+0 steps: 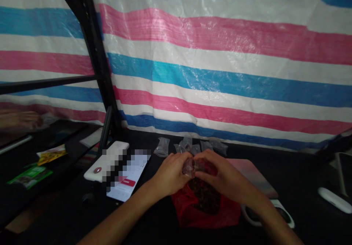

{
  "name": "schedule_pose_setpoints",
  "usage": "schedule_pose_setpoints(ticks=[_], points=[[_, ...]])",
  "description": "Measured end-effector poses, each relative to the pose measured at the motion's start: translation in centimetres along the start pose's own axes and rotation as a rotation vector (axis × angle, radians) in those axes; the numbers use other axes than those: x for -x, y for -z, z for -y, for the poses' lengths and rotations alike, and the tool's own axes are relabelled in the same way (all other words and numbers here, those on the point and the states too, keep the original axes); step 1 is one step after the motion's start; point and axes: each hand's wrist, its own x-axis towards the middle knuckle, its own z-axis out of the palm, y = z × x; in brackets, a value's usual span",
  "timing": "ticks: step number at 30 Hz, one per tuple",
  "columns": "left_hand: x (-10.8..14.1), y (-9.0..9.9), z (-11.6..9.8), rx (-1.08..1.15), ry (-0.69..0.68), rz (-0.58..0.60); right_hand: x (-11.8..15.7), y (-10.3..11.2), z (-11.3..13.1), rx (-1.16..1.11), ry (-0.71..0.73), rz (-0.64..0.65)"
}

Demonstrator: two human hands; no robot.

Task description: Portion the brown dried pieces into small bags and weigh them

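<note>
Sheet (pixel 225 69) in pink, white and blue stripes; red bag (pixel 187 212); dark-brown contents (pixel 207 197); yellow packet (pixel 52 155); green packet (pixel 31 175)

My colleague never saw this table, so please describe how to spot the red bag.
Below the striped sheet, on the black table, find the left hand and right hand. The open bag lies beneath them, its red colour and dark contents unlike the small clear bags beyond.

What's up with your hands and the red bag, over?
Left hand holds a clear bag; right hand at its edge. Red bag below, dark bits inside. Other clear bags just beyond.
</note>
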Motion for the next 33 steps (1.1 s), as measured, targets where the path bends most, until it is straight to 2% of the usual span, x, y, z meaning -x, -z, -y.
schedule_pose_setpoints(ticks=[5, 9, 15, 18, 21, 25, 30, 33], points=[[-0.1, -0.2, 0.0, -0.001, 0.017, -0.024, -0.2, -1.0, -0.3, 0.103, 0.138, -0.035], [-0.1, -0.5, 0.0, 0.203, 0.048, -0.019, -0.1, -1.0, -0.5, 0.125, 0.184, 0.007], [0.1, -0.6, 0.1, 0.5, 0.044, 0.085, 0.0, -1.2, 0.0, 0.168, 0.122, -0.048], [0.2, -0.6, 0.3, 0.569, 0.066, 0.077, -0.1, -1.2, 0.0, 0.168, 0.09, -0.059], [0.0, -0.6, 0.4, 0.543, 0.083, 0.055, -0.2, -1.0, 0.0, 0.121, 0.142, -0.065], [-0.1, -0.3, 0.2, 0.39, 0.064, 0.042, 0.0, -0.8, 0.5, 0.07, 0.216, -0.054], [-0.2, -0.1, 0.2, 0.388, 0.078, 0.092, 0.1, -0.8, 0.1, 0.073, 0.149, -0.087], [-0.2, -0.1, 0.2, 0.348, 0.125, 0.033, 0.0, -0.3, -0.8, 0.101, 0.129, -0.156]])
